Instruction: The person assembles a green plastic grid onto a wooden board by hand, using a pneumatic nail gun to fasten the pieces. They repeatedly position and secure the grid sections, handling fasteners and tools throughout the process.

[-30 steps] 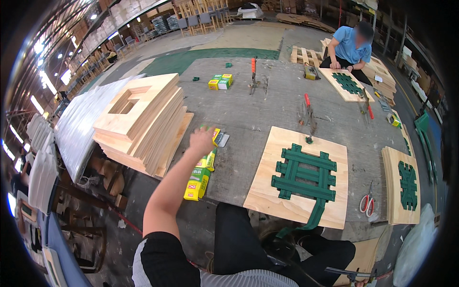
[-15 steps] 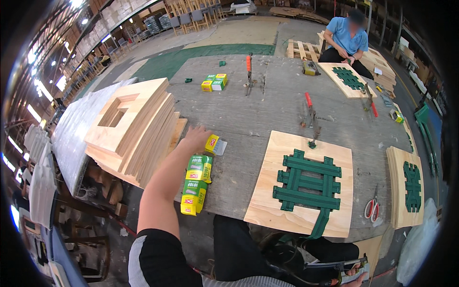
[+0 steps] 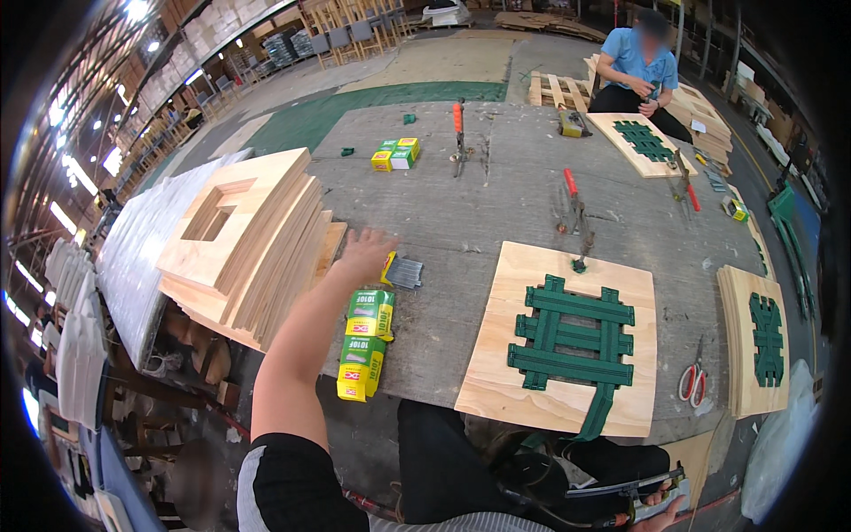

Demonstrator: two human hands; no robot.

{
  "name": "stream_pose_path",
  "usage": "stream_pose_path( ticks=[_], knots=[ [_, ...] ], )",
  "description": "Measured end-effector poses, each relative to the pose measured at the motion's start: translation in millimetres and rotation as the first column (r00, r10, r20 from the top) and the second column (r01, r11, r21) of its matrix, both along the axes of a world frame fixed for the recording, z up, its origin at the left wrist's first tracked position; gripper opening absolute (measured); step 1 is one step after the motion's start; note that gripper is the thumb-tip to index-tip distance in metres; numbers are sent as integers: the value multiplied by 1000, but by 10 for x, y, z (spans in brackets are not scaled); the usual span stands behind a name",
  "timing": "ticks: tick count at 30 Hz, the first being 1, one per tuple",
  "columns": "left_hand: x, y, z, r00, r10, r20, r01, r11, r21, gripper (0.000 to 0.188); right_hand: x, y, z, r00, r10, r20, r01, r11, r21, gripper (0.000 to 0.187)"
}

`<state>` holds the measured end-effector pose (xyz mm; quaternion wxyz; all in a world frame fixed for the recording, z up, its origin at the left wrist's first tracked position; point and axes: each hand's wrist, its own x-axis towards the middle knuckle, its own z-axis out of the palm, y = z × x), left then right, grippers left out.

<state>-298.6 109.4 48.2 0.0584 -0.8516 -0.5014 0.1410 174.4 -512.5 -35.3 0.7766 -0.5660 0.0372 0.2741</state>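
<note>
My left hand (image 3: 365, 255) reaches over the table beside the wood stack, its fingers around a small yellow box (image 3: 387, 269) that the hand partly hides. Grey strips of staples (image 3: 406, 272) lie at the box's right side. Nearer me is a row of green-and-yellow boxes (image 3: 365, 341). Low at the right, my right hand (image 3: 660, 512) is closed on a staple gun (image 3: 634, 488), partly cut off by dark surroundings. Between the hands, a square wooden panel (image 3: 487, 372) carries woven dark green webbing straps (image 3: 567, 332), one hanging over the near edge.
Stacked wooden frames (image 3: 257, 239) stand at the left. Clamp-like tools with red handles (image 3: 459, 120) rise from the table (image 3: 425, 208). Red-handled scissors (image 3: 692, 383) lie right of the panel, near more panels (image 3: 740, 346). Across the table a person in blue (image 3: 638, 66) sits by another webbed panel.
The yellow box has turned under my left hand, showing less of its face, and the grey staples beside it are now more exposed. The distant person's hands have shifted.
</note>
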Motion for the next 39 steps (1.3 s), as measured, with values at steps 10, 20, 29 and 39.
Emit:
stream_pose_path(
  ticks=[10,20,29,39],
  knots=[
    [291,-184,-375,982,-181,-56,181,983,-2,85,133,-139,-212,1000,-7,-29,8,1000,21,72],
    [150,-142,-316,861,-9,508,-2,1000,20,75,73,8,-115,991,-69,-116,66,998,-24,69],
    [-35,231,-101,4,133,991,-146,980,-131,73,113,-25,-119,991,-46,-126,47,999,7,68],
    [-114,73,386,-677,412,610,171,894,-415,55,205,-211,-193,993,-29,-117,30,1000,5,64]
  ],
)
